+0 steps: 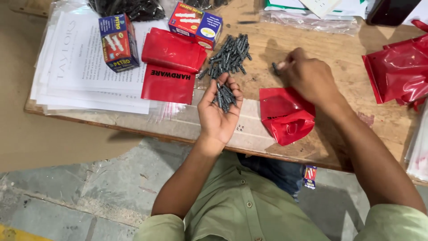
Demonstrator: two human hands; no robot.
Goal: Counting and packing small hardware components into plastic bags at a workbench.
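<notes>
My left hand is palm up over the table's front edge, cupping a small bunch of dark grey plastic wall plugs. Just beyond its fingertips lies a loose pile of the same grey plugs on the wooden table. My right hand rests knuckles up to the right of the pile, its fingertips pinching at a few stray plugs. A crumpled red plastic bag lies under my right wrist.
Flat red bags lie left of the pile, next to two small blue and red cardboard boxes. Printed papers in a clear sleeve cover the table's left end. More red bags sit at the right.
</notes>
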